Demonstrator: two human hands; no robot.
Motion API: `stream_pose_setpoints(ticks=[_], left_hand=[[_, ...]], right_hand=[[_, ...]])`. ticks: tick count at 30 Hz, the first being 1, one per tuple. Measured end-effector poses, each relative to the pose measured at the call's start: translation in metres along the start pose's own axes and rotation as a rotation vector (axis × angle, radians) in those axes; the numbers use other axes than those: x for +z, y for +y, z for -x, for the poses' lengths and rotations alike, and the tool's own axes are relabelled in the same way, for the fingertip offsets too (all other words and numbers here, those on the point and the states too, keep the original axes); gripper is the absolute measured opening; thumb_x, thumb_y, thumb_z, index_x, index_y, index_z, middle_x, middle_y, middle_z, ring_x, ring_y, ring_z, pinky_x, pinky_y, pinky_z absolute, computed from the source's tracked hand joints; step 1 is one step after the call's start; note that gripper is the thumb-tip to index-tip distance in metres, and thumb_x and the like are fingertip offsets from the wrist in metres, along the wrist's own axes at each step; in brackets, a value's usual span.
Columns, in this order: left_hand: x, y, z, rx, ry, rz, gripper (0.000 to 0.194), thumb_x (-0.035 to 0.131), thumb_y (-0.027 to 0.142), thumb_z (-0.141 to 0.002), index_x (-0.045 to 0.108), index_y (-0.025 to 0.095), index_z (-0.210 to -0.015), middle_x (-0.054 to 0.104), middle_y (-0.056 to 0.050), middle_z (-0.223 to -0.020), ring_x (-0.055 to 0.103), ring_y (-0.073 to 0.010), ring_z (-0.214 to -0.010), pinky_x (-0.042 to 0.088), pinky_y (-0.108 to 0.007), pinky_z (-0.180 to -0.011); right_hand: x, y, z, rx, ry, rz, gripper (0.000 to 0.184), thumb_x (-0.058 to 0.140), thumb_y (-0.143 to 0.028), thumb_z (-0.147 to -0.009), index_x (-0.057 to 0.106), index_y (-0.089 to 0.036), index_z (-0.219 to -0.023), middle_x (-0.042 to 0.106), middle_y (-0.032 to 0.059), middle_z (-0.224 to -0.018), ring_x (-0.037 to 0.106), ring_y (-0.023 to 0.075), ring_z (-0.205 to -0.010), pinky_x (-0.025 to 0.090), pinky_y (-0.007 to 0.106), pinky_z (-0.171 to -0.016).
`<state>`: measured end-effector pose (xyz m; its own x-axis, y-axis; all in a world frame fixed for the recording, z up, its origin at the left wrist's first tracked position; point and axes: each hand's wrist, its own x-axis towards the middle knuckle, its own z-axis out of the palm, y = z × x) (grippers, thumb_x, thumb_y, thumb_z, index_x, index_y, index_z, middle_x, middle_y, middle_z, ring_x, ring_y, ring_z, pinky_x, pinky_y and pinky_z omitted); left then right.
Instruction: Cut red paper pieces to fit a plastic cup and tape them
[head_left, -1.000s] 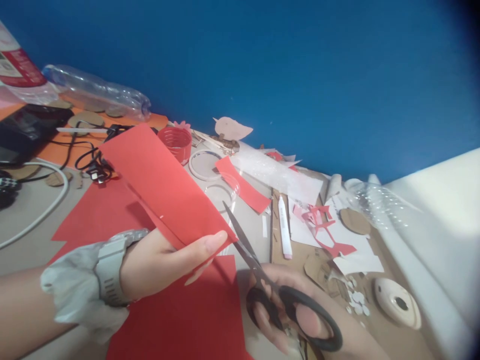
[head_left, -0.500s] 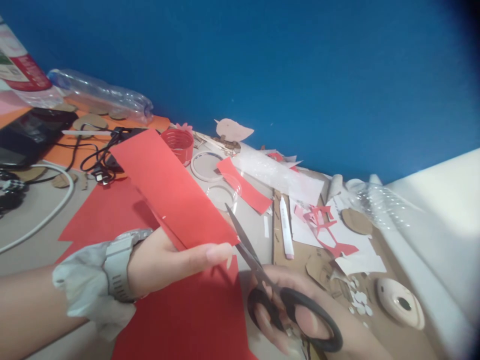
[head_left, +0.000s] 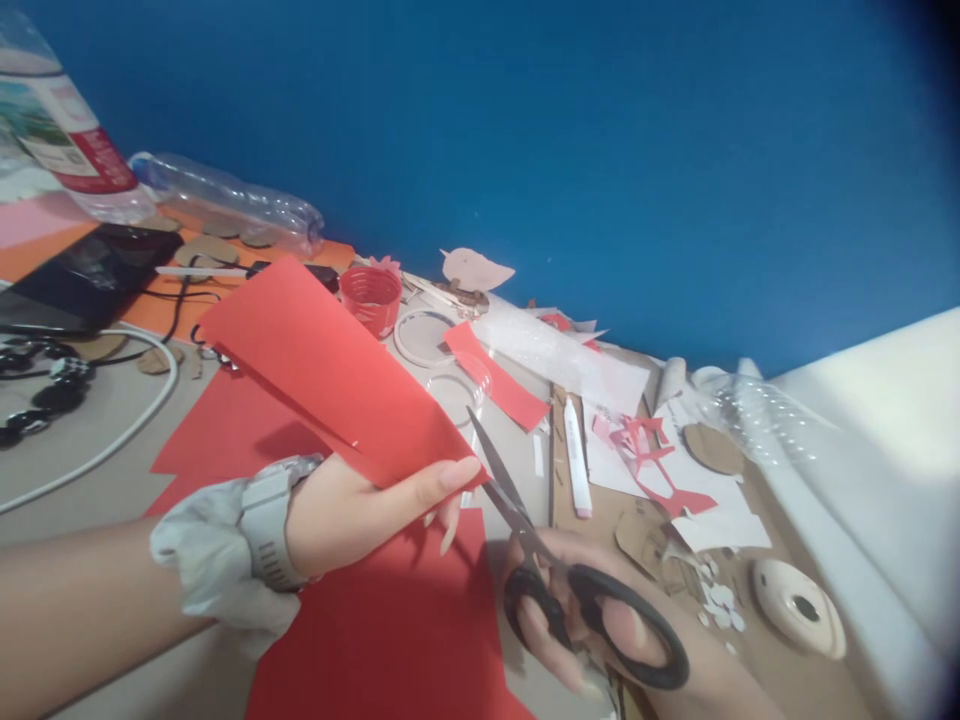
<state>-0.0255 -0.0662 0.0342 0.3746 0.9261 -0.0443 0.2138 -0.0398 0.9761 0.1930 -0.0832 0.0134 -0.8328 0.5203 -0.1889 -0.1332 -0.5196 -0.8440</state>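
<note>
My left hand (head_left: 382,515) grips a folded strip of red paper (head_left: 322,370) by its near end, thumb on top and the other fingers underneath. The strip slants up and away to the left. In my right hand (head_left: 570,600) are scissors (head_left: 525,530) with black handles, fingers through the loops. Their blades are partly open at the right corner of the strip; whether they touch the paper I cannot tell. Larger red paper sheets (head_left: 382,630) lie on the table beneath my left hand.
Behind the strip stand a red ring-like cup (head_left: 371,300) and a tape roll (head_left: 424,337). A white marker (head_left: 576,455), red paper scraps (head_left: 645,450) and a beige oval device (head_left: 799,607) lie on the right. Bottles (head_left: 67,140), a black phone (head_left: 90,275) and cables occupy the left.
The view has shifted slightly, so the things at left sit further right. The strip has tilted a little flatter in my left hand. The scissors stay partly open near its corner.
</note>
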Motion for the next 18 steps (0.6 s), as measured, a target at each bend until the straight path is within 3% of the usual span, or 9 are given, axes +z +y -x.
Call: stream_pose_setpoints(ticks=[18], left_hand=[[-0.0023,-0.0010,-0.0010,0.019,-0.018,0.015,0.049,0.041,0.036,-0.090,0.054,0.018,-0.047,0.058,0.003,-0.049,0.057,-0.0077,-0.053,0.045,-0.015,-0.067]], right_hand=[[0.0020,-0.0033,-0.0022,-0.019,0.021,0.009,0.044,0.058,-0.054,-0.077,0.049,-0.011,-0.082,0.045,-0.0013,-0.060,0.038,0.0052,-0.048,0.032,0.018,-0.050]])
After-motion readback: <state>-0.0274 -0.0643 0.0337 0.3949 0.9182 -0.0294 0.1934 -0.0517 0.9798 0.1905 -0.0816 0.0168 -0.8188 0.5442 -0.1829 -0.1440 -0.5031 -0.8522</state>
